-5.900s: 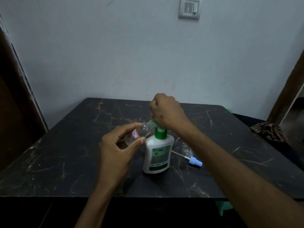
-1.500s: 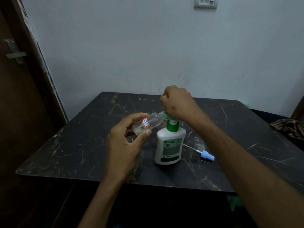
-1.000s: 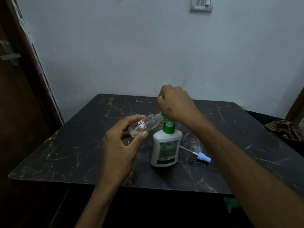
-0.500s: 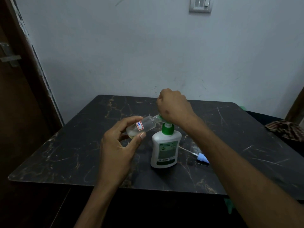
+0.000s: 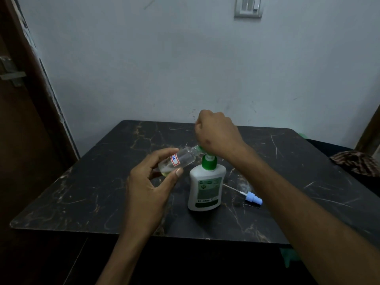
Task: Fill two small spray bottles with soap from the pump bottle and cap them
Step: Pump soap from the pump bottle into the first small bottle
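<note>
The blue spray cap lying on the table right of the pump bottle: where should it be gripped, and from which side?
Judging by its pose, pinch the blue spray cap by its blue head, coming from above. It lies flat on the table, its thin dip tube trailing toward the pump bottle, so the head is the only rigid, graspable part. The right hand is nearer, though now on the pump.

Pump head of pump bottle: hidden under right hand.
Spray bottle mouth: covered by same hand.
Label print on pump bottle: too small to read.
Second spray bottle: faint clear shape behind right forearm, unclear.
Patterned cloth: cut by right edge.
Worktop right corner: cut off.
</note>
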